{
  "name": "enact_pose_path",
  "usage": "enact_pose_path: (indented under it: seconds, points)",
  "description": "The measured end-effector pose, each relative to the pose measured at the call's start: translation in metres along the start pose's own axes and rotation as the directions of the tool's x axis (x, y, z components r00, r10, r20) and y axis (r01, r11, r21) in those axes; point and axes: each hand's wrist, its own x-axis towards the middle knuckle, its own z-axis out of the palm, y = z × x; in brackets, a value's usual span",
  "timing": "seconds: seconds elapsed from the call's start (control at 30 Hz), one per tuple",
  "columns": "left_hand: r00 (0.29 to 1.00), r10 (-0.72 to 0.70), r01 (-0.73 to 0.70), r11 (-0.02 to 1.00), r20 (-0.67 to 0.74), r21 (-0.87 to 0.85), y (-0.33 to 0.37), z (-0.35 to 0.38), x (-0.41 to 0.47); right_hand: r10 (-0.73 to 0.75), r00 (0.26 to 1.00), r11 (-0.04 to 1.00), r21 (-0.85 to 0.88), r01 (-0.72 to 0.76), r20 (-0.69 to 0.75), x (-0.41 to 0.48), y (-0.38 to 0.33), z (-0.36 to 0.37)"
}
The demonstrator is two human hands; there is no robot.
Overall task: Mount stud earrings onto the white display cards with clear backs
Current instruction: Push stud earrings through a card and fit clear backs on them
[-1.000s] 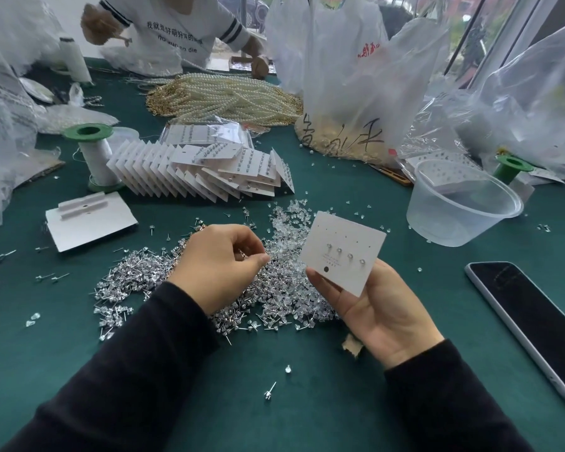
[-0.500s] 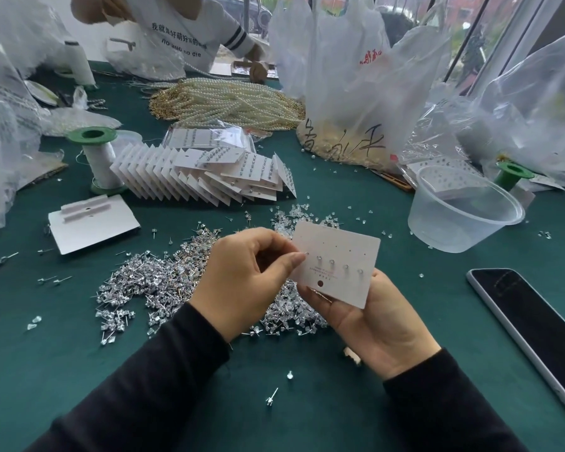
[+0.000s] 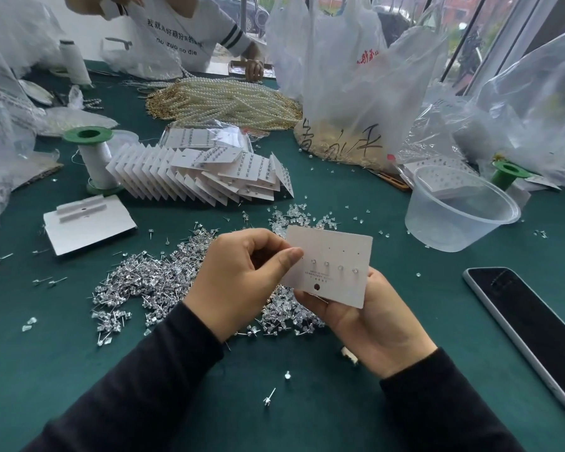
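Note:
My right hand holds a white display card from below, tilted toward me. One row of several clear stud earrings sits in the card, with empty holes above them. My left hand is curled at the card's left edge, thumb tip against the card, pinching something small that stays hidden. Beneath both hands lies a pile of loose silver studs. Clear backs are scattered just beyond the card.
Filled cards lie fanned behind the pile, next to a green-capped spool. A flat white card lies left. A clear plastic bowl and a phone are right. Pearl strands, plastic bags and another person are at the back.
My left hand lifted from the stud pile and moved right to the card's left edge. My right hand brought the card slightly left and closer.

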Motion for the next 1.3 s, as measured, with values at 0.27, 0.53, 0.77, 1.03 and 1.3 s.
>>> enact_pose_path:
  seconds: [0.27,0.53,0.77,1.03,1.3]
  points:
    - [1.0,-0.011,0.011,1.0,-0.014,-0.006,0.0,-0.002,0.001,0.025,0.999,1.0,-0.015,-0.024,0.043,0.0,0.0,0.0]
    - [1.0,-0.005,0.006,0.996,-0.018,0.089,-0.001,0.0,-0.001,0.038,0.999,0.999,0.008,-0.038,0.025,0.001,0.0,-0.001]
    - [1.0,-0.001,0.0,0.998,0.016,0.058,0.002,0.002,-0.003,0.053,0.998,0.999,0.013,-0.053,0.022,0.001,-0.001,-0.002]
    - [0.999,-0.043,0.044,0.999,0.021,-0.031,0.001,0.003,-0.002,0.039,0.995,0.998,0.046,-0.044,0.089,0.003,0.001,-0.005]
    - [0.986,-0.152,0.165,0.952,0.07,-0.259,-0.004,0.012,-0.004,-0.067,0.997,0.997,-0.041,0.069,0.039,0.004,0.007,-0.004]
